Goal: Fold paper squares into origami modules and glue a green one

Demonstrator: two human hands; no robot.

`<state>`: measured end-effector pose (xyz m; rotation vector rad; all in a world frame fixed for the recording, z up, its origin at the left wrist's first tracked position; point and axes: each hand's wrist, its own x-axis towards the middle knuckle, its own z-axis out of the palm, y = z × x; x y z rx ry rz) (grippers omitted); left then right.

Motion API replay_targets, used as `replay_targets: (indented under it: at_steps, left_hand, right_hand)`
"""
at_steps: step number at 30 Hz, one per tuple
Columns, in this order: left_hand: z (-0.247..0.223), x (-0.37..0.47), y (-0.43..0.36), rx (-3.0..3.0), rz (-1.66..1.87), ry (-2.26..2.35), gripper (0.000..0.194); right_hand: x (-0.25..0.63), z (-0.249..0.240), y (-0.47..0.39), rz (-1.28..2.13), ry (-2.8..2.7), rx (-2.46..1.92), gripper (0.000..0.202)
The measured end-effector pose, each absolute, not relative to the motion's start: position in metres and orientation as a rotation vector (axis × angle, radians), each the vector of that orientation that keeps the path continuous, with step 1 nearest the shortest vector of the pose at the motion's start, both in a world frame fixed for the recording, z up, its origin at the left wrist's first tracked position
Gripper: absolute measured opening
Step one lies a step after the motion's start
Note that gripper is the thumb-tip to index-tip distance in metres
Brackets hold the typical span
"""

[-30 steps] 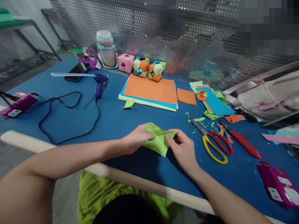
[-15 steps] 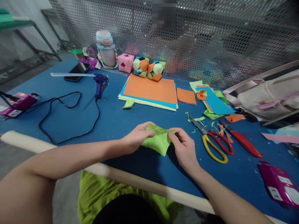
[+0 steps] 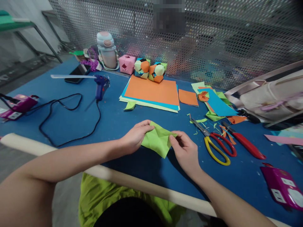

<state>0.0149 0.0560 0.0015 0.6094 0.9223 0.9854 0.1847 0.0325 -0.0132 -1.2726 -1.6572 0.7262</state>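
Note:
A creased green paper square (image 3: 157, 140) is stretched between my two hands above the blue table. My left hand (image 3: 135, 136) pinches its upper left corner between thumb and fingers. Its right corner is gripped by the fingertips of my right hand (image 3: 186, 150). Behind the hands lies a stack of coloured sheets with an orange sheet (image 3: 152, 90) on top. A small folded green piece (image 3: 130, 105) rests by the stack's front left edge, and a small orange square (image 3: 188, 97) lies to its right.
Scissors with red and yellow handles (image 3: 217, 148) and a red-handled tool (image 3: 247, 145) lie right of my hands. On the left are a blue glue gun (image 3: 100, 86) and its cable. A bottle (image 3: 107, 52) and folded paper cubes (image 3: 142, 67) stand at the back.
The green paper has shifted slightly left and is spread flatter. My left hand has moved a little left and up; my right hand has hardly moved.

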Motion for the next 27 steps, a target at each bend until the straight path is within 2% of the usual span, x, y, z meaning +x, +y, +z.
replay_targets:
  at_steps: [6, 11, 27]
  left_hand:
    - [0.0039, 0.0140, 0.0574, 0.525, 0.975, 0.866, 0.006]
    - [0.0032, 0.0116, 0.0591, 0.488, 0.931, 0.842, 0.014]
    - [0.0084, 0.0096, 0.0574, 0.677, 0.905, 0.900, 0.013]
  right_hand:
    - [0.1834, -0.0100, 0.0333, 0.469, -1.870, -1.044, 0.012]
    - [0.1834, -0.0107, 0.0340, 0.428, -1.934, -0.981, 0.014]
    - [0.1837, -0.0136, 0.0349, 0.915, -1.541, -1.327, 0.017]
